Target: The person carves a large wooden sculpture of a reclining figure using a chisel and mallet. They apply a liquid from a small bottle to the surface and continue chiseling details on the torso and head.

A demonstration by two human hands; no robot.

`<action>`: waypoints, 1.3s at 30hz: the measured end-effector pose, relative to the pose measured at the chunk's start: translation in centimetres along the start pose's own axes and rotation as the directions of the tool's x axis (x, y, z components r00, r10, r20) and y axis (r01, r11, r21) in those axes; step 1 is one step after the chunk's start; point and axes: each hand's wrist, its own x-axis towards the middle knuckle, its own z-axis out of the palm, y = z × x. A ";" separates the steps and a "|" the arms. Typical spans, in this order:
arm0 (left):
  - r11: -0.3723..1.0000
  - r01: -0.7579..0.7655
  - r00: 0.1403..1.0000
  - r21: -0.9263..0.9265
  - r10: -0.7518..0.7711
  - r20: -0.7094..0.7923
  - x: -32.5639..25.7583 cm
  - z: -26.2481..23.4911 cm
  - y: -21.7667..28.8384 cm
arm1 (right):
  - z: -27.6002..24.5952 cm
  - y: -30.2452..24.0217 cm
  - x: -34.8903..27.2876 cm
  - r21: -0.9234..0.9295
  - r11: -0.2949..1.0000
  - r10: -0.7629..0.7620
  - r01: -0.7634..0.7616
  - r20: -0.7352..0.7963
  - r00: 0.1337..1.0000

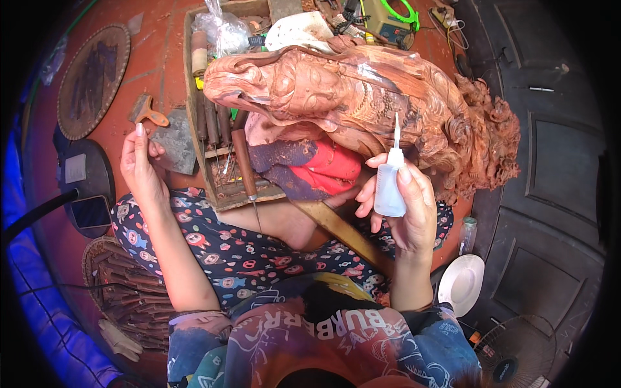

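In my right hand is a small translucent squeeze bottle with a white cap and a long thin nozzle pointing up. Its tip overlaps the side of a carved reddish wooden figure, though I cannot tell if they touch. The figure lies on its side, face upward, over the wooden tool box and a red and dark cloth. My left hand is raised left of the box, fingers loosely bent and apart, holding nothing visible. Nearest to it are a wood-handled brush and a grey flat slab.
A wooden tool box holds carving tools; an awl-like tool with a wooden handle leans over its edge. A wooden bar crosses my lap. Round trays of tools stand left. A white plate, glass jar and fan are right.
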 end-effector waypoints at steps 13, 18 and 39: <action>1.000 0.005 1.000 -0.015 -0.005 0.013 0.0 0.0 -0.1 | 0.0 -0.4 -0.2 0.072 0.997 0.026 -0.026 0.001 1.000; 1.000 -0.003 1.000 -0.012 0.004 0.019 0.0 0.0 -0.3 | -0.2 -0.5 -0.2 0.106 0.994 0.014 -0.014 0.008 1.000; 1.000 0.017 1.000 0.005 -0.017 0.017 0.0 -0.1 -0.3 | -0.3 -1.8 -0.4 0.042 0.996 0.079 -0.077 -0.037 0.996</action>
